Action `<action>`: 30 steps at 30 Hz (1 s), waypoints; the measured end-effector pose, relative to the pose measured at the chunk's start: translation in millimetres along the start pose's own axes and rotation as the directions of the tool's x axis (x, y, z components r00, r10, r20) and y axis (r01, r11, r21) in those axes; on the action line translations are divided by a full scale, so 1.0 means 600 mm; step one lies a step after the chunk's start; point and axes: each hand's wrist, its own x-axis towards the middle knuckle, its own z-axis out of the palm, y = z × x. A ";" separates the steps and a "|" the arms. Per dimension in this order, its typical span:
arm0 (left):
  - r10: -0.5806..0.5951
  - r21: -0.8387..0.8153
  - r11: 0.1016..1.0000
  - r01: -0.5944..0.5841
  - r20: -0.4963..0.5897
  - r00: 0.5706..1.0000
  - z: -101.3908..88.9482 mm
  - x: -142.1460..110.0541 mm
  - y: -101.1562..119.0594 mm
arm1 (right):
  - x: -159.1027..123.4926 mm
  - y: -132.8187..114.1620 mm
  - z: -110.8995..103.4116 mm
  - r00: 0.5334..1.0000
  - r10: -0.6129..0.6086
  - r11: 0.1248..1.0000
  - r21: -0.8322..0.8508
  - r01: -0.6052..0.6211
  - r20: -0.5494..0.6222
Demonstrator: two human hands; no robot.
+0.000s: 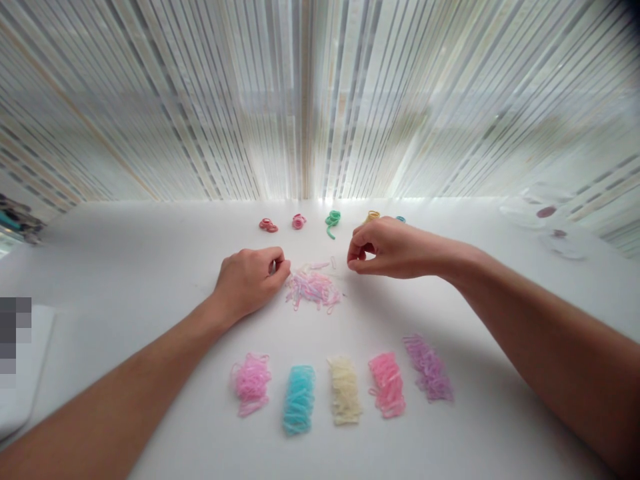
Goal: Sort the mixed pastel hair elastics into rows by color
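A loose pile of small pastel elastic bands (314, 287), mixed pink, white and lilac, lies mid-table. At its left edge my left hand (253, 277) rests on its side, thumb and forefinger pinched; anything between the fingertips is too small to make out. To the right of the pile is my right hand (383, 248), also curled into a pinch, its fingertips apart from the pile. What it holds, if anything, does not show. Nearer me lie sorted heaps of bands: light pink (253, 382), turquoise (299, 400), cream (344, 391), bright pink (387, 385) and purple (429, 368).
Along the back of the white table (165, 393) sit small coils: red (268, 225), pink (299, 221), green (333, 220), yellow (373, 216) and a partly hidden blue one (401, 219). Behind hangs a striped curtain (280, 100). Clear round objects (560, 233) stand at far right.
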 end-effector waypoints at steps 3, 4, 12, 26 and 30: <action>0.004 0.008 1.000 -0.004 0.000 1.000 -0.001 0.000 0.000 | -0.001 0.004 -0.002 0.999 0.006 1.000 0.030 -0.007 0.031; 0.003 0.012 1.000 -0.003 0.002 1.000 -0.001 0.001 0.000 | -0.002 0.004 -0.002 0.999 0.005 0.999 0.047 -0.008 0.054; -0.002 -0.002 1.000 0.002 0.003 1.000 -0.002 0.000 0.001 | -0.001 0.009 -0.002 0.986 0.089 0.992 0.073 -0.100 0.143; 0.004 0.002 1.000 -0.004 -0.006 1.000 0.000 0.001 -0.001 | 0.004 0.015 0.006 0.989 0.018 0.997 0.066 -0.028 0.148; 0.007 -0.001 1.000 -0.007 -0.003 1.000 0.001 0.001 -0.002 | 0.005 0.015 0.007 0.985 0.020 0.996 0.078 -0.034 0.172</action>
